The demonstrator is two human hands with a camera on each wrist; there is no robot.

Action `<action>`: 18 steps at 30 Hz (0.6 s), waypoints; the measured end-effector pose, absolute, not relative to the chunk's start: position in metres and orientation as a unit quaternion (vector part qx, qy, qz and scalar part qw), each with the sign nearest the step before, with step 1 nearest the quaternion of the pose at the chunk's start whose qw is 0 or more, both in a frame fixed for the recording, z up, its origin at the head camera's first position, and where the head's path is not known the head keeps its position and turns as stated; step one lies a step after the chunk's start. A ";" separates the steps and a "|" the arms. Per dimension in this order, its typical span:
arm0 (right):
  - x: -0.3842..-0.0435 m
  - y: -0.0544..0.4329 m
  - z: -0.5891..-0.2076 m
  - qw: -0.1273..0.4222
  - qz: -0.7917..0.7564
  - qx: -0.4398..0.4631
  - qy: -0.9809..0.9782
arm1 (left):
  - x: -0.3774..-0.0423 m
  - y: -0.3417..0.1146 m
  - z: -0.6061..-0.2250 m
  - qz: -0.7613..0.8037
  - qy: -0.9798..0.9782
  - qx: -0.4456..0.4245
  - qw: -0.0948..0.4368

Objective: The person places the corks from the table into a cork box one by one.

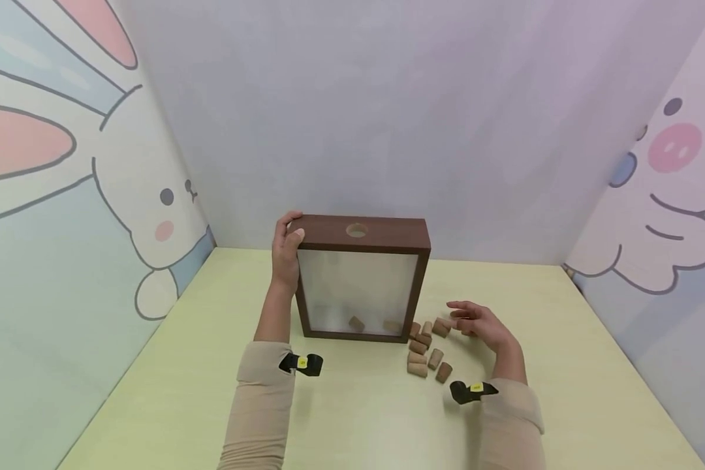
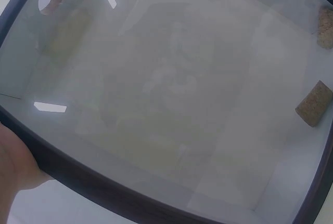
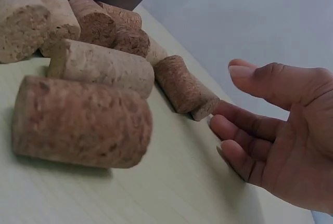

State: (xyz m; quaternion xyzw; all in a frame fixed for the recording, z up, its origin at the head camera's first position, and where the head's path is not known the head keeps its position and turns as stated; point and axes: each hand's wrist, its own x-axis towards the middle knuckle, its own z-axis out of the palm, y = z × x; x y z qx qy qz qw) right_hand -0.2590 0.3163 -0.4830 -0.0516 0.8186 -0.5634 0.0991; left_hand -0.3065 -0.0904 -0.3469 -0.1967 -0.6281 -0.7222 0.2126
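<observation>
A dark brown wooden shadow box [image 1: 364, 236] with a clear front pane [image 1: 358, 281] stands upright on the table, a round hole [image 1: 357, 230] in its top. Inside, at the bottom, lie two corks, one tilted cork [image 2: 315, 104] showing clearly in the left wrist view. My left hand [image 1: 286, 251] grips the box's upper left corner, thumb over the top edge. Right of the box, my right hand [image 1: 478, 323] hovers low with fingers loosely bent and nothing in them. Its fingertips are right at a pale cork [image 3: 206, 101] that lies against a darker cork [image 3: 179, 83].
Several loose corks [image 1: 417, 369] lie by the box's lower right corner on the pale yellow table [image 1: 352, 418]. A grey backdrop [image 1: 388, 117] rises behind, and cartoon-printed side walls [image 1: 147, 163] close in left and right.
</observation>
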 end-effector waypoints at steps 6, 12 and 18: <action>-0.275 0.317 -0.480 0.152 -0.494 -0.125 0.847 | -0.305 -0.090 -0.346 -0.716 -0.635 -0.193 0.216; -0.283 0.315 -0.476 0.189 -0.468 -0.146 0.851 | -0.306 -0.090 -0.348 -0.717 -0.636 -0.186 0.216; -0.282 0.311 -0.475 0.192 -0.468 -0.149 0.850 | -0.307 -0.091 -0.348 -0.718 -0.636 -0.187 0.212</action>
